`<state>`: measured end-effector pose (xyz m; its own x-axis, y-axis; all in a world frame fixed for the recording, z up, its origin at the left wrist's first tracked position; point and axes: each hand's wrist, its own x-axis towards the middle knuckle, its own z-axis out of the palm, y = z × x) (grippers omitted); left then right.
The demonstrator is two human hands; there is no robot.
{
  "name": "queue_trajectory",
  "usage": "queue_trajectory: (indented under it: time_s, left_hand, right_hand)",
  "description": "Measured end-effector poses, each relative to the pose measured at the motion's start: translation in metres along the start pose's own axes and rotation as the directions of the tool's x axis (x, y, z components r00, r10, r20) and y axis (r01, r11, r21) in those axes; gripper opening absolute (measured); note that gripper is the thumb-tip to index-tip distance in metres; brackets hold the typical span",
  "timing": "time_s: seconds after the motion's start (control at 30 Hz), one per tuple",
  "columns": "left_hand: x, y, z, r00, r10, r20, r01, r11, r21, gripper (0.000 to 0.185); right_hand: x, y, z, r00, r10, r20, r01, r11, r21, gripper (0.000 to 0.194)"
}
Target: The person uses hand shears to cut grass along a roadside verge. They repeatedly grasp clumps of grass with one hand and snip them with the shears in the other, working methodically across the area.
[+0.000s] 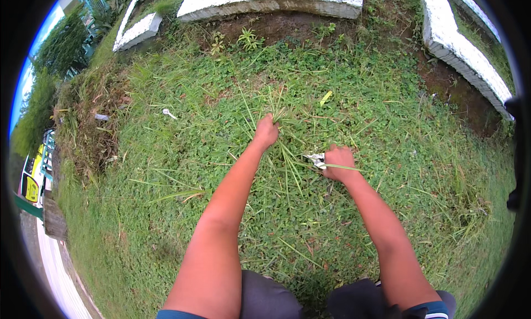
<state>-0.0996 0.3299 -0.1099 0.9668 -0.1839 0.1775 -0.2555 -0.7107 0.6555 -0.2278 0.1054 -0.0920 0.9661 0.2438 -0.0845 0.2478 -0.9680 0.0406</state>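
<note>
My left hand (266, 132) is closed around a bunch of long grass blades (289, 161), which fan out above and below the fist. To its right and a little nearer to me, my right hand (340, 163) grips a small cutting tool (317, 160), apparently pruning shears. Its pale metal end points left toward the grass bunch, and the handles are mostly hidden in the fist. One long blade of grass lies across the right wrist. Low clover-like weeds and grass (265, 211) cover the ground under both hands.
White-painted concrete blocks (269, 1) edge the far side, with another white concrete border (460, 49) at the right. A white plastic spoon (169, 113) lies in the grass. Dry cut weeds (97, 120) are heaped at the left, and a yellow vehicle (32, 188) stands beyond.
</note>
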Motion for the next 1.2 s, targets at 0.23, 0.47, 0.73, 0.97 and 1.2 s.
queue_trajectory:
  time_s: [0.23, 0.47, 0.73, 0.97, 1.2]
  left_hand:
    - [-0.022, -0.025, -0.052, 0.989, 0.03, 0.142, -0.066, 0.966, 0.252, 0.022]
    - [-0.05, -0.001, -0.048, 0.934, 0.1, 0.342, -0.184, 0.957, 0.225, 0.028]
    - [-0.061, 0.058, 0.009, 0.755, 0.351, 0.553, -0.462, 0.884, 0.069, 0.072]
    - [-0.101, 0.111, 0.07, 0.545, 0.311, 0.779, -0.55, 0.833, 0.053, 0.07]
    - [-0.085, 0.092, 0.088, 0.824, 0.46, 0.331, -0.432, 0.888, -0.158, 0.032]
  right_hand:
    - [0.01, 0.001, -0.006, 0.956, -0.044, -0.289, 0.019, 0.996, -0.088, 0.044]
    - [0.02, -0.061, -0.011, 0.986, -0.017, 0.167, -0.016, 0.981, 0.194, 0.032]
    - [-0.046, 0.075, -0.059, 0.933, 0.35, 0.088, -0.357, 0.931, 0.078, 0.051]
    - [-0.107, 0.106, -0.03, 0.816, 0.552, 0.172, -0.572, 0.812, 0.11, 0.059]
    - [-0.12, 0.1, -0.017, 0.855, 0.457, 0.244, -0.496, 0.858, 0.132, 0.056]
